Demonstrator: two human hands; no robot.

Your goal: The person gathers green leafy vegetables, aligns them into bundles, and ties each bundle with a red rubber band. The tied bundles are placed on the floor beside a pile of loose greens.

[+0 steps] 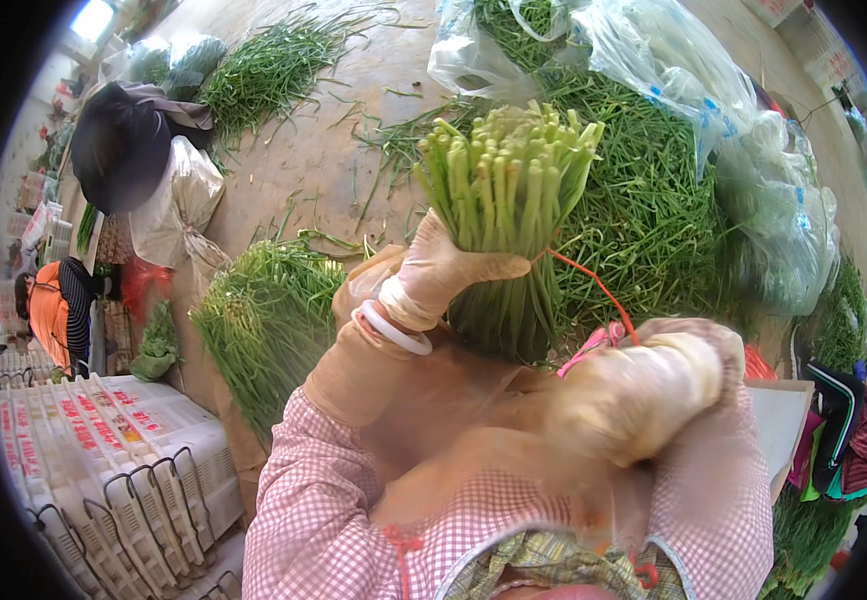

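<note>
My left hand (440, 268), in a tan glove with a white bracelet at the wrist, grips an upright bundle of green stalks (509, 215) around its middle, cut ends up. My right hand (653, 385), also gloved and a little blurred, is closed on a red string (593, 283) that runs up to the bundle; a pink strip shows beside its fingers. Both arms wear pink checked sleeves.
A large heap of green stalks (643, 200) lies behind the bundle with clear plastic bags (753, 170) over it. Another pile (265, 315) lies left. White crates (113, 450) are stacked lower left. A person in orange (53, 310) is at far left.
</note>
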